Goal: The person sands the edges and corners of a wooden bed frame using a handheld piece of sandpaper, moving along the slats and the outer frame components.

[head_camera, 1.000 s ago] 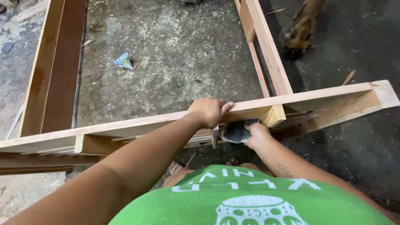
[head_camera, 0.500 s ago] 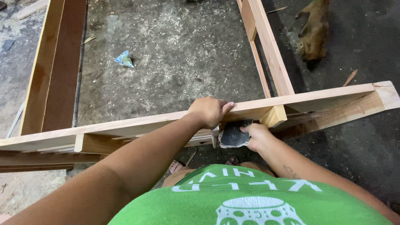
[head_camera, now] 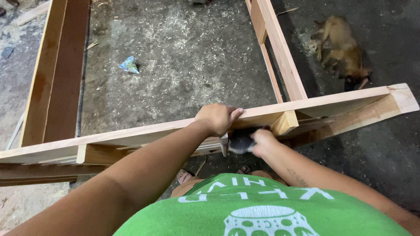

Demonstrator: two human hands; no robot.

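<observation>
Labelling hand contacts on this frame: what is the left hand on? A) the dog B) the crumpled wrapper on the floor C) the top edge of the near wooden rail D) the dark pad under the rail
C. The left hand rests on the top edge of the near wooden rail, fingers curled over it, while the right hand holds the dark pad just under the rail.

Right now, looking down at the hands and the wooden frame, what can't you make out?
Head view, the only one:
- The dark pad in the right hand is blurred; its kind is unclear.
- The rail's near face there is hidden by both hands; the left hand grips its top.
- The feet are mostly covered by the green shirt.
- The frame's far end is cut off by the top edge.
</observation>
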